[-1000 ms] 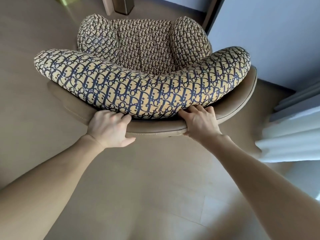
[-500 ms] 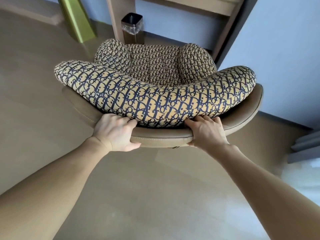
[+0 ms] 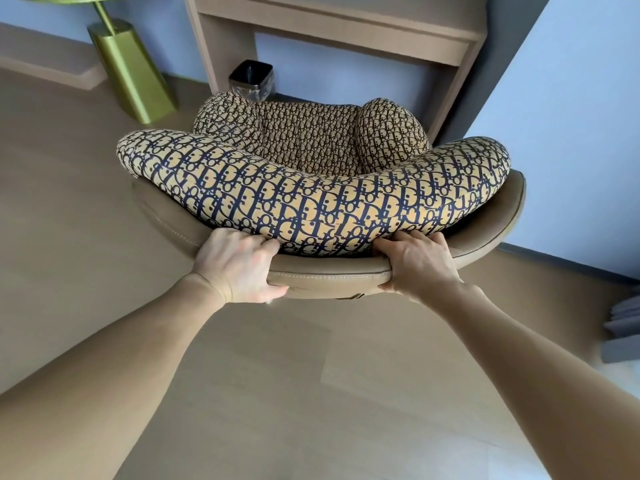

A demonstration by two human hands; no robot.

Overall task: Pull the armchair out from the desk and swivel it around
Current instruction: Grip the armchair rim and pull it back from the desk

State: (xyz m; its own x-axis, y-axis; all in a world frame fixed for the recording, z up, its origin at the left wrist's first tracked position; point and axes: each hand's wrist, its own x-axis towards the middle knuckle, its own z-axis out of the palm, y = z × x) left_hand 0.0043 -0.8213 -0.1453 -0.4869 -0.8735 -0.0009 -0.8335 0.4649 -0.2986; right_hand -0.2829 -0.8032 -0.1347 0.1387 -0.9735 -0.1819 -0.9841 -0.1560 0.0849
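The armchair (image 3: 311, 199) has a tan leather shell and cushions in a yellow and navy letter pattern. I see it from behind and above, its seat facing the wooden desk (image 3: 339, 32) at the top of the view. My left hand (image 3: 239, 265) grips the back rim left of centre, fingers tucked under the cushion, thumb beneath the shell. My right hand (image 3: 415, 265) grips the same rim right of centre. The chair's base is hidden under the shell.
A black waste bin (image 3: 252, 79) stands under the desk, just beyond the seat. A gold lamp base (image 3: 131, 71) rises at the upper left. A blue wall (image 3: 571, 133) runs close on the right, with a grey stepped object (image 3: 623, 327) at the right edge. Tan floor surrounds me.
The view has tilted up, and the desk, waste bin and lamp base now show more fully beyond the chair. Both hands keep their grip on the back rim.
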